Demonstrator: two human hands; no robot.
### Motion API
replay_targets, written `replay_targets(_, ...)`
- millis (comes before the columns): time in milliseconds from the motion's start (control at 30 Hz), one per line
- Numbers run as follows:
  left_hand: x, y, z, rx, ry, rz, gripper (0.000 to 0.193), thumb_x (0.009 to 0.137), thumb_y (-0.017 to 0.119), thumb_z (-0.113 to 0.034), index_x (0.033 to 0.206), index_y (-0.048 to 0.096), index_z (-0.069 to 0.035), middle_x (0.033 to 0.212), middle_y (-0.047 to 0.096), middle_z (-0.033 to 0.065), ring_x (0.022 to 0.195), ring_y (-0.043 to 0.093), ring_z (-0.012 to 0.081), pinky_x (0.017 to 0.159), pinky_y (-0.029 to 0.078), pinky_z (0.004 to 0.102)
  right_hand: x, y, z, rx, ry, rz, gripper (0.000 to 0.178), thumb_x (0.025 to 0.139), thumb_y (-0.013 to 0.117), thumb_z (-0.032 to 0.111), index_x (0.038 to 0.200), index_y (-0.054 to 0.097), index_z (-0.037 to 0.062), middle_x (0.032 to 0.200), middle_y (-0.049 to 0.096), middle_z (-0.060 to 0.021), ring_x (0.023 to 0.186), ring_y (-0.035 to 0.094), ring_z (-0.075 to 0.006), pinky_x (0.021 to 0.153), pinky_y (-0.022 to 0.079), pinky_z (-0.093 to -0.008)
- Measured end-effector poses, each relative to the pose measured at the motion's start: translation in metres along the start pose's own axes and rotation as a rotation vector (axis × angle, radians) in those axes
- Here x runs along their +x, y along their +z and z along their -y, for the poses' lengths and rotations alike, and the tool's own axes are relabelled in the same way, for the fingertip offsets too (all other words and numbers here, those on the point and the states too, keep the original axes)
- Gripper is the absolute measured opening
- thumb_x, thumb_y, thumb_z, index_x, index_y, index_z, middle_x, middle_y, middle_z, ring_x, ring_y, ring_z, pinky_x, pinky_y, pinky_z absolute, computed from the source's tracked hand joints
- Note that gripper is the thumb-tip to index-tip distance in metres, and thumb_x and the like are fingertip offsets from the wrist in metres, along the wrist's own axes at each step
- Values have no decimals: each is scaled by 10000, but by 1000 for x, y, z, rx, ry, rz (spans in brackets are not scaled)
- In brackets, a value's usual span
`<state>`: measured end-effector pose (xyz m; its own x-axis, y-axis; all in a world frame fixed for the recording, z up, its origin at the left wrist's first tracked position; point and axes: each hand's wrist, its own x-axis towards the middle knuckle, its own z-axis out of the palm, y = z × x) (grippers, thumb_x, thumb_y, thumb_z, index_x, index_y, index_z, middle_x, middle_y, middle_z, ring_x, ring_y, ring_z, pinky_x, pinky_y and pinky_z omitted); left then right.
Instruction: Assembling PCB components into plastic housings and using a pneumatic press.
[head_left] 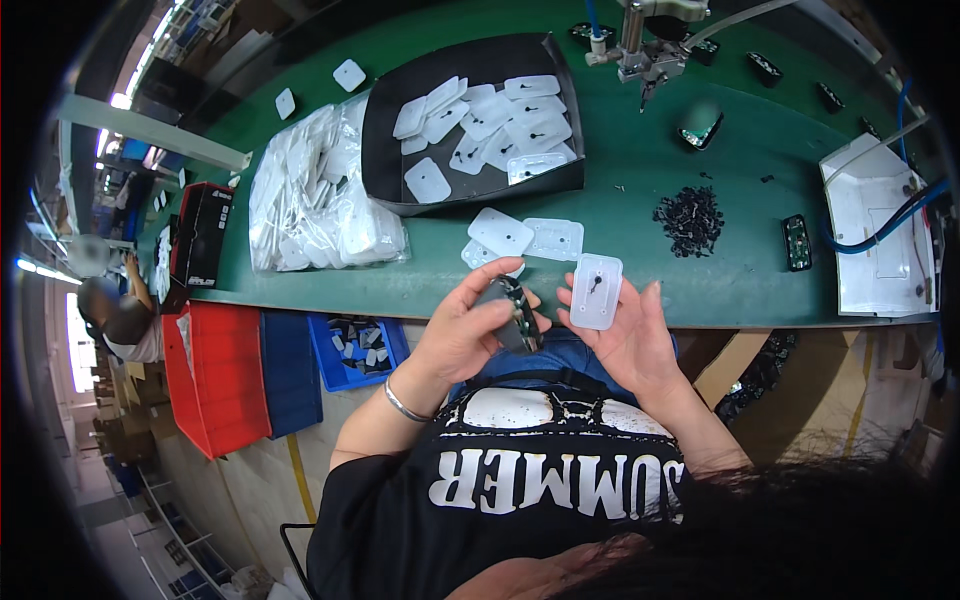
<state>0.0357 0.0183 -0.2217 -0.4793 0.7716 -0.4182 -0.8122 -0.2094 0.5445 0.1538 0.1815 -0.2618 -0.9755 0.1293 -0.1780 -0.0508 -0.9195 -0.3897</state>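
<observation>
The left hand (470,325) grips a black part (522,322), thumb on one side and fingers on the other, perhaps to keep it steady on its edge. Near the centre of the frame, the right hand (635,340) supports a white plate (598,312) on its fingers, the thumb standing apart; this way the plate's face, with a small dark piece (597,284) on it, remains visible. On the green surface (625,215), the black tray (550,180) at upper centre seems to keep similar plates together, and the pile of black pieces (690,222), right of centre, appears placed for easy reach.

The held cover (599,308) looks like smooth translucent plastic, the bracelet (402,407) shiny metal, the benchtop (635,165) faintly glossy
</observation>
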Motion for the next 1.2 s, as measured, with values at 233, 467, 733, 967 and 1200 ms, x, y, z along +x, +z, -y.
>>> replay_targets(233, 22, 49, 5, 1586, 612, -128, 539, 685, 699, -248, 1090, 459, 14, 645, 590, 193, 602, 620, 292, 536, 496, 345, -6, -3, 3, -73, -29, 74, 780, 831, 245, 630, 1325, 219, 28, 1286, 355, -107, 1204, 335, -209, 1001, 276, -369)
replay_targets(467, 47, 61, 20, 1888, 601, -154, 541, 681, 690, -289, 1082, 465, -4, 623, 601, 151, 556, 612, 285, 510, 486, 337, -3, 1, 4, -204, -82, 159, 813, 821, 209, 653, 1356, 124, 47, 1354, 266, -97, 1245, 277, -210, 1025, 224, -379)
replay_targets(733, 47, 64, 18, 1885, 601, -138, 538, 693, 666, -328, 1062, 477, 15, 594, 591, 146, 527, 605, 282, 479, 478, 343, -1, 3, 4, -274, -110, 162, 856, 815, 248, 654, 1362, 46, 28, 1358, 235, -106, 1253, 253, -214, 1030, 212, -384)
replay_targets(967, 51, 53, 22, 1789, 642, -38, 511, 694, 678, -350, 1015, 517, 14, 739, 612, 182, 649, 614, 321, 558, 492, 366, 0, 6, 4, -491, -142, 214, 961, 755, 281, 716, 1362, -39, 43, 1366, 163, -113, 1264, 210, -215, 1031, 198, -375)
replay_targets(1200, 48, 53, 21, 1543, 521, -21, 626, 616, 756, -291, 1118, 519, 0, 945, 591, 178, 816, 605, 253, 692, 484, 309, -4, 1, 2, -680, -154, 158, 1146, 625, 329, 802, 1348, -162, 61, 1407, 54, -121, 1298, 120, -233, 1052, 109, -370)
